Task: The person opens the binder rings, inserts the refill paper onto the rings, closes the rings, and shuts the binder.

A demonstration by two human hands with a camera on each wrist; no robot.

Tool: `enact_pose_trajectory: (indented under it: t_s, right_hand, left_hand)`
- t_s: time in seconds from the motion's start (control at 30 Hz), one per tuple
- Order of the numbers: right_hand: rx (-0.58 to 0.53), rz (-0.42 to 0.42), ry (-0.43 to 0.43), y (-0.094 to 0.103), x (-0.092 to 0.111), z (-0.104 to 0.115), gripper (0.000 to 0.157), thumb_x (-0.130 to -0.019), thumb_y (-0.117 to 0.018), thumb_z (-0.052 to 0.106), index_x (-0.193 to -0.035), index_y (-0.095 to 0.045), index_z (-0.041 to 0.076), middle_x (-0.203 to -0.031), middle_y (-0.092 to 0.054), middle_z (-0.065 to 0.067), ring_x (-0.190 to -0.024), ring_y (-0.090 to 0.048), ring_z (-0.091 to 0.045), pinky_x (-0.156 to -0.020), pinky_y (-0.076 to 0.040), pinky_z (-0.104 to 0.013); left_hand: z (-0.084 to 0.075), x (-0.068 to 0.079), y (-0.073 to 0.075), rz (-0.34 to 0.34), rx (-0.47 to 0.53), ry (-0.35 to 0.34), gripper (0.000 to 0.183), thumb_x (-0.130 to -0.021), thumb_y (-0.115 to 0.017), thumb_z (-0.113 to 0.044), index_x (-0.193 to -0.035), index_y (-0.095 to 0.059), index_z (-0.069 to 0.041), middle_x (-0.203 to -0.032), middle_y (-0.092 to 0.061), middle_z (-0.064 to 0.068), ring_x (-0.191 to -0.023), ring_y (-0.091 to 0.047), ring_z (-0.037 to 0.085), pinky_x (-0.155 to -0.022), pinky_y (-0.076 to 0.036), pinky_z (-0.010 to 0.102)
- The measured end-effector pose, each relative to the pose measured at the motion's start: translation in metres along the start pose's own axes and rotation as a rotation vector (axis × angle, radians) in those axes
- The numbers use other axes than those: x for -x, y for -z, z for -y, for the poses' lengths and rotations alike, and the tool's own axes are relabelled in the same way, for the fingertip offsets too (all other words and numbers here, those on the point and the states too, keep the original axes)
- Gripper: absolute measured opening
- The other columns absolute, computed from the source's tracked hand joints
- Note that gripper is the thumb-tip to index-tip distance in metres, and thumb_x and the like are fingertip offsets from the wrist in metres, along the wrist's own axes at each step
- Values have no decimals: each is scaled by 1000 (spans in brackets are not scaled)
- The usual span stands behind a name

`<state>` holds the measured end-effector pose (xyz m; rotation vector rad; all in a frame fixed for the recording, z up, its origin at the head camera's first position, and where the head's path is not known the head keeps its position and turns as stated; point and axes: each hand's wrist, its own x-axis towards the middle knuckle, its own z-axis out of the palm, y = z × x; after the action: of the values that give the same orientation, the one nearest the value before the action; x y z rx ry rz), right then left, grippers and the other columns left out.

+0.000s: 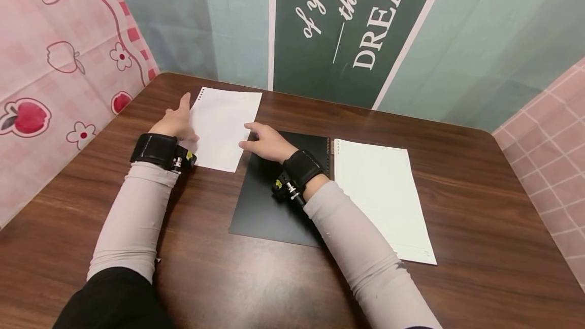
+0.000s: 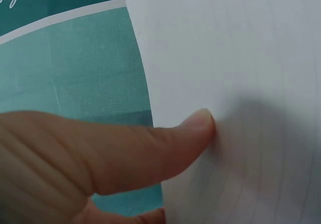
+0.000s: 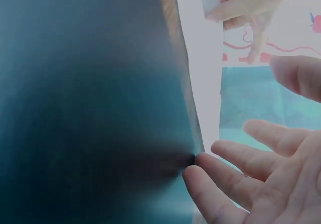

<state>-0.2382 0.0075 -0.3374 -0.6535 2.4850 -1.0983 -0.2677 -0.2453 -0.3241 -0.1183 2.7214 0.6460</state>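
A loose-leaf sheet point(image 1: 224, 126) with punched holes at its upper left lies over the table's far left part; the left wrist view shows faint ruled lines on it. At its left edge my left hand point(image 1: 175, 122) pinches the paper, the thumb point(image 2: 185, 133) on its face and other fingers behind the edge. My right hand point(image 1: 267, 141) hovers by the sheet's right edge, fingers spread and thumb apart, holding nothing. Beneath that hand and forearm lies a black notebook cover point(image 1: 269, 207); in the right wrist view, two fingertips point(image 3: 193, 174) are right at the cover's edge.
Right of the black cover lies a stack of white ruled pages point(image 1: 379, 192), with binding holes at its upper left. All this is on a dark wooden table point(image 1: 466, 207). A lettered green cloth point(image 1: 347, 29) hangs behind; a pink apple-print cloth point(image 1: 59, 39) is on the left.
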Motion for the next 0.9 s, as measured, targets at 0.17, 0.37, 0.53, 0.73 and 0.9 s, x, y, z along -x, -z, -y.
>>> enact_pose_trajectory:
  t_s: [0.17, 0.37, 0.53, 0.73, 0.9]
  right_hand:
    - [-117, -24, -5, -2, -2, 1, 60, -102, -54, 19, -154, -30, 3, -160, -33, -16, -145, -38, -32, -116, -36, -39]
    - [-183, -45, -21, -3, -3, 1, 59, -103, -53, 19, -155, -30, 4, -159, -33, -19, -144, -40, -33, -114, -38, -42]
    - [-224, -43, -31, -3, -2, 2, 59, -103, -53, 19, -155, -29, 6, -160, -32, -18, -145, -39, -32, -114, -38, -41]
    - [-282, -51, -43, -4, -3, 2, 58, -103, -53, 21, -155, -31, 8, -160, -33, -15, -148, -34, -27, -117, -34, -41]
    - [-426, -58, -95, -4, -4, 1, 57, -104, -51, 21, -155, -30, 7, -161, -31, -13, -150, -32, -25, -117, -35, -44]
  left_hand:
    - [3, 1, 2, -15, -7, -29, 119, -85, -75, -14, -155, 20, -6, -146, -30, 43, -131, -39, 56, -106, -34, 69]
    - [9, 5, 4, -33, -10, 5, 119, -82, -78, -23, -157, 13, -7, -151, -23, 42, -135, -22, 67, -107, -16, 79]
    - [12, 10, 6, -42, -20, 61, 121, -80, -80, -26, -157, 12, -8, -149, -28, 41, -134, -22, 67, -104, -6, 82]
    - [21, 12, 15, -43, 50, 43, 111, -85, -72, -20, -155, 10, 2, -152, -22, 40, -135, -30, 57, -108, -15, 78]
    - [26, 13, 19, -100, 189, -43, 75, -94, -60, -15, -152, -20, 9, -149, -27, 39, -127, -36, 50, -109, -32, 64]
